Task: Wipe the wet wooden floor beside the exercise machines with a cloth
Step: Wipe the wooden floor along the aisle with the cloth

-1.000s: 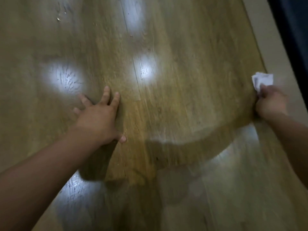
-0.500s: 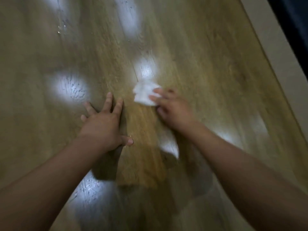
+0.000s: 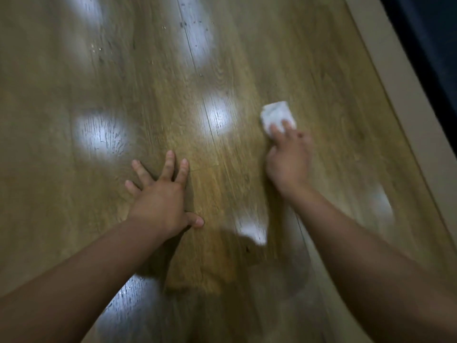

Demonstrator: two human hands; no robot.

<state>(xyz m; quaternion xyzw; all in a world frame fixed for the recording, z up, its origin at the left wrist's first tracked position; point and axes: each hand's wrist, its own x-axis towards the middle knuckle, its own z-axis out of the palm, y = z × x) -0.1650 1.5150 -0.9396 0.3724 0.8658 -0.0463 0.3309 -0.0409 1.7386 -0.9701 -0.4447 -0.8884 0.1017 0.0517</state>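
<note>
The cloth (image 3: 278,116), a small white wad, lies on the floor (image 3: 259,58) just ahead of the right hand (image 3: 289,158), whose fingers lie over its near edge and press it to the boards; to wipe well, hold that pressure flat and even, overlap the strokes along the grain, and carry them across the glossy, likely wet patches between and ahead of the hands. The right arm reaches forward, wrist low; the left hand (image 3: 160,194) is planted flat well to its left, fingers spread, arm straight as a prop.
</note>
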